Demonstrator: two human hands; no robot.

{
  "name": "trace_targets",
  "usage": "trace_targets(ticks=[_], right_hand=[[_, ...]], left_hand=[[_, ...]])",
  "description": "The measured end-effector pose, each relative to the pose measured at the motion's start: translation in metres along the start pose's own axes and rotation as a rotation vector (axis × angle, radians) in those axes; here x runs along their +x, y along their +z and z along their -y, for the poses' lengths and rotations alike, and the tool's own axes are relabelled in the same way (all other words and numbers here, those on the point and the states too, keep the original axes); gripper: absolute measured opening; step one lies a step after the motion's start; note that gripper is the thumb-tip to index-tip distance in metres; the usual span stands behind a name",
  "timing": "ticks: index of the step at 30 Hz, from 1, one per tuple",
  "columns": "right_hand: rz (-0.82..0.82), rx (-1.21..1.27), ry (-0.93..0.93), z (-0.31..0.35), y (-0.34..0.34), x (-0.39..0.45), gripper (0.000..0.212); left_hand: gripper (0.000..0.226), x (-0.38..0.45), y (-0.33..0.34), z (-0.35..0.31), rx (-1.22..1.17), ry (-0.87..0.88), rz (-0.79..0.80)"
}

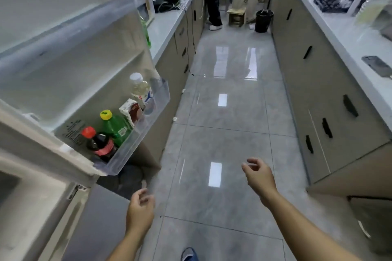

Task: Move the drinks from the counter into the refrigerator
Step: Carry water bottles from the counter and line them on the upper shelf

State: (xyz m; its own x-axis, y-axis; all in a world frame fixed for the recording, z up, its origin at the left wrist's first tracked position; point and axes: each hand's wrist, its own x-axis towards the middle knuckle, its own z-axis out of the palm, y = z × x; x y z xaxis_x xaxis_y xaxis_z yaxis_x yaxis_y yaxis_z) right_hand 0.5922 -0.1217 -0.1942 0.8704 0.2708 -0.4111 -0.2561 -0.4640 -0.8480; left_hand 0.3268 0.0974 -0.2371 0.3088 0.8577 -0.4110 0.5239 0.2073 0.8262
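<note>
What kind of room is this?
Probably a shared kitchen or pantry, maybe in a workplace. An open fridge door holds drinks like a cola bottle, long counters with cupboards line both sides, and a bin stands on the tiled floor.

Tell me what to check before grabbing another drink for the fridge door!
1. Fridge door open: ok, the door shelf faces out.
2. Left hand empty: ok.
3. Right hand empty: ok.
4. Drinks already upright in the shelf: ok, the cola bottle, green bottle, carton and clear bottle.
5. Room left in the shelf: cannot tell.
6. Another drink on the counter: cannot tell; something green shows behind the door.
</note>
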Motion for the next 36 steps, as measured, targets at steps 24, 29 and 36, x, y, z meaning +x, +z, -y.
trace_targets(ticks=[24, 29, 36], right_hand=[[-0.171, -0.093, 0.817, -0.171, -0.089, 0.006, 0.028], [-0.089, -0.174, 0.791, -0.135, -0.123, 0.095, 0.028], [0.003, -0.185, 0.595, -0.048, -0.135, 0.263, 0.036]], left_hand=[[0.014, 0.110, 0.113, -0.023, 0.264, -0.459, 0.397], [0.006, 0.130, 0.182, -0.100, 0.253, -0.384, 0.349], [0.011, 0.155, 0.232, -0.139, 0.291, -0.417, 0.287]])
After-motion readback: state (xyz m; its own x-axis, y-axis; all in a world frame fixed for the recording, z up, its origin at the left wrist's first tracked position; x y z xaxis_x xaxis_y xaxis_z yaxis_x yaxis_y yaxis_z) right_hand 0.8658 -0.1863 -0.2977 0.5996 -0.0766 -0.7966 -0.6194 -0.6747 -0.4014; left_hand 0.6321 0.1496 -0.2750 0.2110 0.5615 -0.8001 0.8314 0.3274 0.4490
